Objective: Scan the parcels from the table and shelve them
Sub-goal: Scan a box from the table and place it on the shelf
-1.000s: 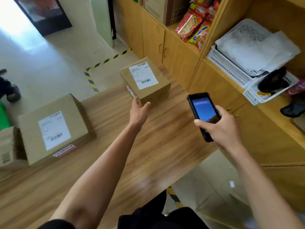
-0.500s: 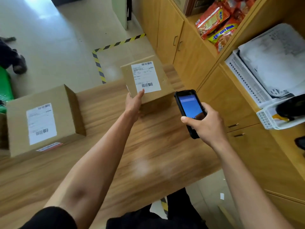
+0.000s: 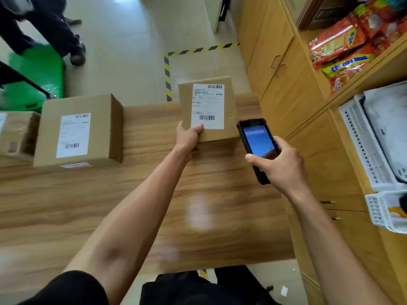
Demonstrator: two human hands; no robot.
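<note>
- A small brown cardboard parcel (image 3: 209, 111) with a white shipping label (image 3: 207, 106) sits at the far edge of the wooden tabletop (image 3: 136, 194), its labelled face tilted up toward the camera; the near edge looks raised, though whether the far edge touches the tabletop cannot be told.
- The left hand (image 3: 187, 137) holds the parcel at its near left corner, the thumb lying on the labelled face just beside the lower barcode and the other fingers curled under the edge, a firm grip.
- The right hand (image 3: 279, 166) has its grip closed round a black handheld scanner with a lit blue screen (image 3: 256, 146), fingers wrapped behind it and the thumb on the lower part of the screen. The scanner's top end is just beside the parcel's near right corner.
- A larger brown cardboard box with its own white label (image 3: 77, 130) lies on the tabletop well to the left, and a third brown box (image 3: 17, 133) sits just beside it at the picture's edge.
- To the right stand light wooden cabinets (image 3: 284, 69); on a shelf above them lie red and yellow snack packets (image 3: 343, 49), and nearer are white plastic trays holding papers (image 3: 374, 137).
- On the pale floor beyond the tabletop run yellow-and-black tape lines (image 3: 167, 71), and another person's legs (image 3: 44, 23) stand by a green bin (image 3: 39, 73).
</note>
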